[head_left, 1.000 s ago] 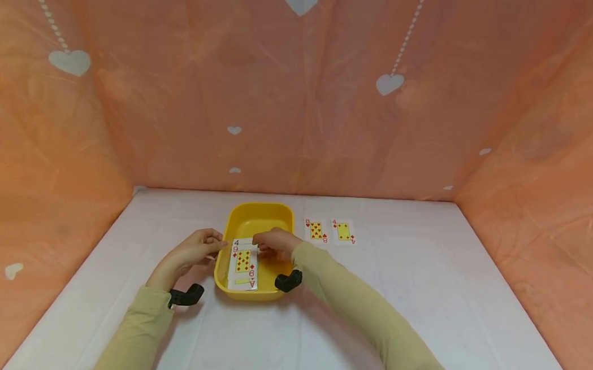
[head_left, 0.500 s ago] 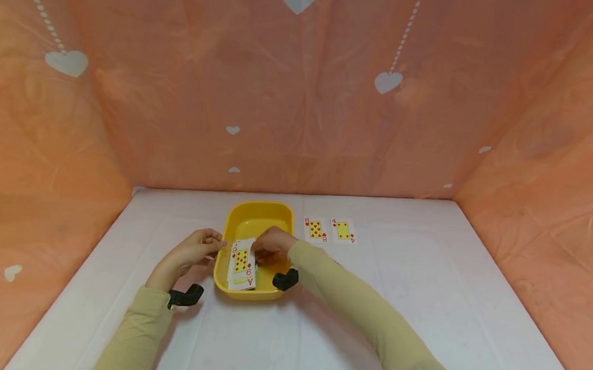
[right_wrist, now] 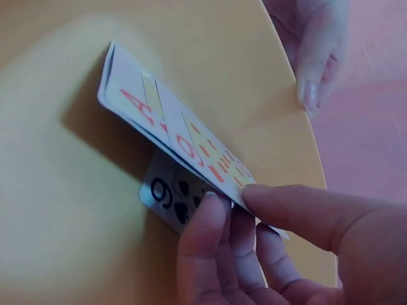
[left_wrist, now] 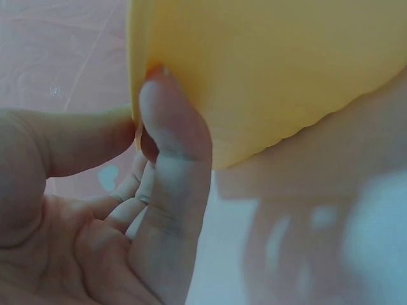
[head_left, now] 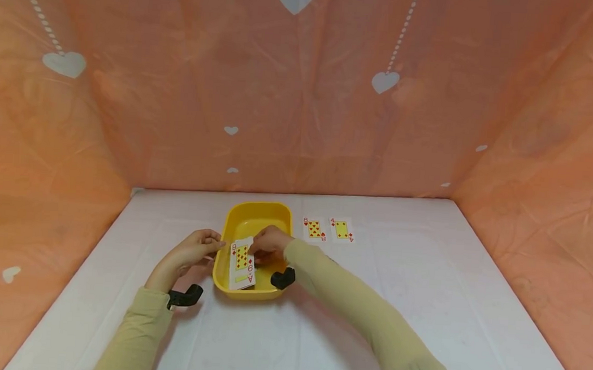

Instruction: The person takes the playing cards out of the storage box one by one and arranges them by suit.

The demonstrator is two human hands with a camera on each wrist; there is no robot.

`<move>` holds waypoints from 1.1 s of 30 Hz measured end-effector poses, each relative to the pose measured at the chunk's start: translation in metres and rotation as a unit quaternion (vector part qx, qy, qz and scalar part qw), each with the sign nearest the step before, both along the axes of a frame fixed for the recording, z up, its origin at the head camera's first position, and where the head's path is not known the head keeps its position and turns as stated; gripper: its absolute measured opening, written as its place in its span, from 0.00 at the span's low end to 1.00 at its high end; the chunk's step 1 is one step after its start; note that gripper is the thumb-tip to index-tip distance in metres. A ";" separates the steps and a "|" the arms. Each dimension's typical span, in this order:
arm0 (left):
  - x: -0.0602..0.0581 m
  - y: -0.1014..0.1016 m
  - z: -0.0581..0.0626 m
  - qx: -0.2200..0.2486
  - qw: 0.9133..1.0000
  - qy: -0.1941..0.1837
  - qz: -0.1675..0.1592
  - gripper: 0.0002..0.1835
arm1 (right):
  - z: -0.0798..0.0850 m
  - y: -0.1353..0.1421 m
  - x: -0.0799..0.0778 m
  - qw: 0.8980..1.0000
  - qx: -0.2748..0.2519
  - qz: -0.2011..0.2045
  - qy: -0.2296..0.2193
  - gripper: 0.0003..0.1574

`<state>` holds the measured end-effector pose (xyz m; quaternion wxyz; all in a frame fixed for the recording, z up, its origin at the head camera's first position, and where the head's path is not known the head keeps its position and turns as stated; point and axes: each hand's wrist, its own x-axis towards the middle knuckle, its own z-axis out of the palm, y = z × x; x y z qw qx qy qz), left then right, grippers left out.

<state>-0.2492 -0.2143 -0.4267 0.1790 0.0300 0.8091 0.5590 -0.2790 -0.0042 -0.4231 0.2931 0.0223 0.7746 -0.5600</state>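
Note:
A yellow plastic tub [head_left: 258, 220] stands left of the table's middle. At its left rim, my left hand [head_left: 190, 253] pinches the wall between thumb and fingers, as the left wrist view shows. Inside the tub, my right hand [head_left: 271, 243] holds a small stack of playing cards [head_left: 242, 261] by one edge, thumb [right_wrist: 292, 206] on the faces and fingers beneath. The nine of diamonds lies on top, with a red ace showing at its end. The stack is tilted in the right wrist view. Under it a spade card [right_wrist: 164, 194] sticks out, partly hidden.
Two playing cards lie face up right of the tub: an eight of hearts [head_left: 314, 229] and a four of diamonds [head_left: 342, 229]. A white cloth [head_left: 422, 294] covers the table. Orange curtains [head_left: 302, 95] with white hearts surround the back and sides.
The cards in the tub have drawn closer together, and the four at the top edge is covered. My right hand has shifted slightly left; my left hand stays at the rim.

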 end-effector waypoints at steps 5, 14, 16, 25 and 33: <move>0.000 0.000 0.001 -0.005 1.000 -0.004 0.003 0.17 | 0.001 0.002 -0.002 1.000 -0.020 -0.023 -0.005 0.06; -0.002 0.000 0.001 -0.007 1.000 -0.001 -0.001 0.17 | 0.004 0.003 -0.001 1.000 -0.007 -0.019 -0.003 0.05; -0.001 -0.001 0.001 -0.006 1.000 -0.001 -0.001 0.17 | 0.006 0.003 -0.001 1.000 -0.006 -0.018 -0.002 0.07; 0.000 -0.001 0.002 -0.005 1.000 -0.004 0.002 0.17 | 0.020 0.007 0.003 1.000 0.025 0.006 0.008 0.05; -0.001 -0.001 0.000 0.006 1.000 -0.006 -0.002 0.16 | 0.027 0.012 0.004 0.999 0.031 0.017 0.012 0.06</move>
